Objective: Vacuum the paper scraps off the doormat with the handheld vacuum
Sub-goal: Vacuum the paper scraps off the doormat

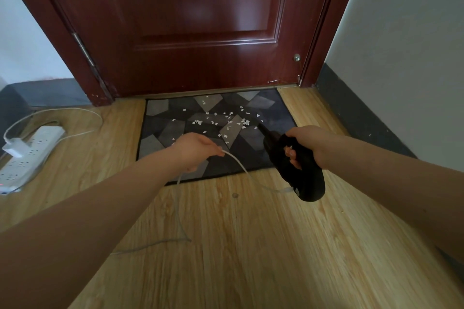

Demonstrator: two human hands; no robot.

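Right hand [305,143] grips the vacuum [291,160] by its handle; left hand [194,149] pinches the cable [241,165]. Paper scraps [221,120] lie beyond both hands on the doormat [160,133]: light, easily scattered. Vacuum likely rigid, manageable single-handed.

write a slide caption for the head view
Right hand aims a black vacuum at paper scraps on the doormat; left hand holds its white cord.
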